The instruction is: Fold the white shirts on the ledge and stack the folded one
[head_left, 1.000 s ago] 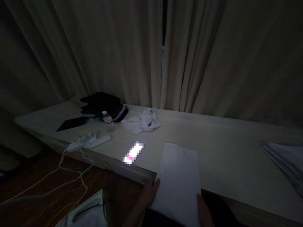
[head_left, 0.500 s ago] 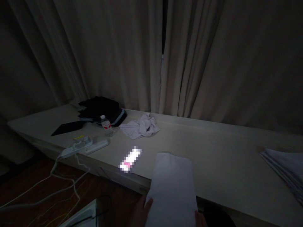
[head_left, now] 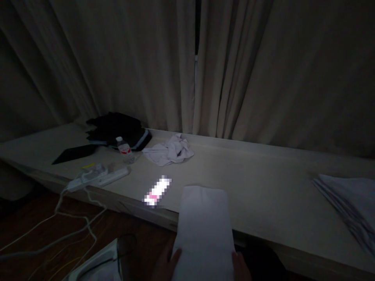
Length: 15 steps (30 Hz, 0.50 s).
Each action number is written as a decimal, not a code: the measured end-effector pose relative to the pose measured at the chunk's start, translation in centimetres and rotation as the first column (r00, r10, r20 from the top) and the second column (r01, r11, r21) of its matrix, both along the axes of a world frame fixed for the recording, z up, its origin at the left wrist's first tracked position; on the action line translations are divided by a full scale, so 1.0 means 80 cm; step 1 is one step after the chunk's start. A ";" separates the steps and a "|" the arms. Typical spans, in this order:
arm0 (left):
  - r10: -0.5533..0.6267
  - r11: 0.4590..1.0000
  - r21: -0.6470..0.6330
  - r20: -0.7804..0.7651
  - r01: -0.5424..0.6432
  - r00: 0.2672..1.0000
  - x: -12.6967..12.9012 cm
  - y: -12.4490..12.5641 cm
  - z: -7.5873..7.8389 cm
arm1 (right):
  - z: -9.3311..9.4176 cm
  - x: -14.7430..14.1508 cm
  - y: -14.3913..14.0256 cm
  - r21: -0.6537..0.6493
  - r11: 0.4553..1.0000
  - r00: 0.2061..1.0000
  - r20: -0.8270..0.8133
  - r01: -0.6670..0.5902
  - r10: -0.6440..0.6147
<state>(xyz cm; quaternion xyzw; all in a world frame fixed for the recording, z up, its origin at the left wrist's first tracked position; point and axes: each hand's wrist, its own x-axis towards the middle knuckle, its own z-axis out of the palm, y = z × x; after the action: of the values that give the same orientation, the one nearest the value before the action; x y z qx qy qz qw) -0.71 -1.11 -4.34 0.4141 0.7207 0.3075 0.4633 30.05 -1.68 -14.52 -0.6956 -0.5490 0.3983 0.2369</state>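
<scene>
A white folded cloth (head_left: 205,226) lies at the front edge of the table, its far end on the tabletop and its near end over the edge toward me. My left hand (head_left: 166,260) grips its left side, thumb on top and fingers mostly hidden beneath. At the right side my right hand (head_left: 240,266) holds the same cloth, its fingers partly out of sight. Just left of the cloth's far end is a glowing phone (head_left: 157,191), its screen blurred into blocks. A crumpled white cloth (head_left: 171,150) rests farther back.
Black folded clothes (head_left: 115,128), a water bottle (head_left: 125,150), a dark flat object (head_left: 74,153) and power strips (head_left: 96,178) occupy the table's left. Folded white cloths (head_left: 348,199) are stacked at right. Cables (head_left: 88,222) hang to the floor; curtains (head_left: 146,66) stand behind.
The whole view has shifted slightly, so the table's things appear farther left and a bit higher. Both hands keep hold of the folded cloth, which looks little changed.
</scene>
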 end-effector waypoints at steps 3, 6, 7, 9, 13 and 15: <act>-0.038 0.999 -0.028 0.006 0.038 0.999 0.000 0.019 0.007 | 0.026 0.002 0.020 -0.113 0.994 0.996 -0.086 -0.008 -0.002; -0.041 0.999 -0.017 -0.033 0.040 0.999 0.009 0.052 0.018 | 0.054 -0.012 0.040 -0.156 0.987 0.976 -0.204 0.042 -0.074; -0.031 0.999 -0.021 -0.045 0.030 0.999 0.014 0.062 0.021 | 0.061 -0.020 0.044 -0.165 0.984 0.969 -0.225 0.067 -0.104; -0.019 1.000 -0.022 -0.056 0.018 0.998 0.021 0.077 0.024 | 0.068 -0.033 0.048 -0.173 0.981 0.961 -0.242 0.092 -0.133; 0.003 1.000 0.013 -0.098 -0.002 0.995 0.029 0.088 0.027 | 0.069 -0.043 0.048 -0.118 0.982 0.961 -0.217 0.149 -0.171; 0.007 0.999 0.044 -0.135 -0.001 0.991 0.032 0.095 0.030 | 0.076 -0.036 0.054 -0.061 0.977 0.961 -0.179 0.203 -0.211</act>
<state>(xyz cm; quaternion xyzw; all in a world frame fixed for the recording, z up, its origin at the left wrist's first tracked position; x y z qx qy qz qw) 1.82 6.53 -1.93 0.4426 0.7443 0.2952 0.4038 27.16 2.67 -8.45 -0.7139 -0.4405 0.4456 0.3126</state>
